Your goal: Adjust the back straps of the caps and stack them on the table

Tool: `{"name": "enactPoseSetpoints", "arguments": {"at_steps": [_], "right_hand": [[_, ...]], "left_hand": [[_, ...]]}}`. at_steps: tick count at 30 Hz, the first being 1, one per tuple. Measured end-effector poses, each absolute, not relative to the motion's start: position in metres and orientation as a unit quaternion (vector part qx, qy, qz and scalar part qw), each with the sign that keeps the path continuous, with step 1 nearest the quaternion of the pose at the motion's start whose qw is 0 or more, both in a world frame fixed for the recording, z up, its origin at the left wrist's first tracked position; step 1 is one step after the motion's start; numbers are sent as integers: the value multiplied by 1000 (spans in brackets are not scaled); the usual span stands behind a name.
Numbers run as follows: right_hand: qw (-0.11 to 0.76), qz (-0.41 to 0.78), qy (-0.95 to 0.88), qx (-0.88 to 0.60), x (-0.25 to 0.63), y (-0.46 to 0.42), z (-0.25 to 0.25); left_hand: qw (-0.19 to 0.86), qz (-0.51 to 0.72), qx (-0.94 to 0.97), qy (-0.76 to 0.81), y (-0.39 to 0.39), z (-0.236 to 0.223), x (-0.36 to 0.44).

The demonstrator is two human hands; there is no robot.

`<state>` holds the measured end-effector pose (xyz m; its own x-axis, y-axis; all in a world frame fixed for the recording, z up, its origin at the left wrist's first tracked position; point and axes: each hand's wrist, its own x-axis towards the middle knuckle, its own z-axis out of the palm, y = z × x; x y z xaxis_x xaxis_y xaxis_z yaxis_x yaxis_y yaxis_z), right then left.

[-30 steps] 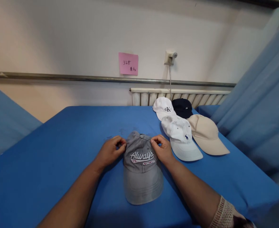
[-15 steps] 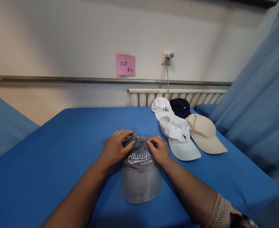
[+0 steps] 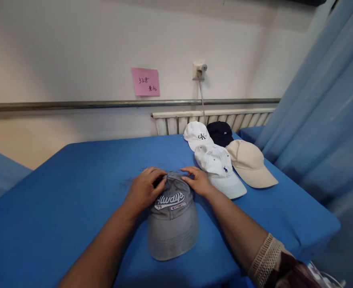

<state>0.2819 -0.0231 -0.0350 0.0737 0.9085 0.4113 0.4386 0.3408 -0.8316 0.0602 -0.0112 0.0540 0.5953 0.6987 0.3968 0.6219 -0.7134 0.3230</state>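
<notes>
A grey baseball cap [image 3: 173, 234] with white "Always" lettering lies on the blue-covered surface, its brim pointing at me. The thumb and fingers of my left hand [image 3: 146, 188] pinch the top left of its crown and cover part of the lettering. On the other side, my right hand [image 3: 198, 181] has its thumb and fingers apart, with the thumb at the top right of the crown. The back of the cap is hidden from view.
To the right sit a white cap [image 3: 196, 134], a navy cap [image 3: 220, 133], a pale cap with a small horse logo [image 3: 215, 164] and a beige cap [image 3: 248, 158]. Behind the blue bed [image 3: 89, 168] stands a radiator [image 3: 176, 122]. A blue curtain [image 3: 314, 112] hangs at right.
My left fingers have closed onto the crown. My right finger and thumb have parted from their pinch on it. The whole scene has shifted slightly left as the camera turned.
</notes>
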Motion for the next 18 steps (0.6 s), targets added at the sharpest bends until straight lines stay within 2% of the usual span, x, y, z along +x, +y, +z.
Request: {"name": "enactPoseSetpoints", "arguments": {"at_steps": [4,10,15,18], "right_hand": [[497,229,-664,-509,280,-17,-41],[576,195,-600,-520,281,-22,-31],[567,219,-589,-533,277,-28,-28],[592,190,-582,-524,275,-36,-22]], "left_hand": [[61,251,893,370,-11,52,62],[33,242,896,372,-13,48,65],[37,259,893,365,-12,53,61],[49,254,896,360,-8,62,59]]}}
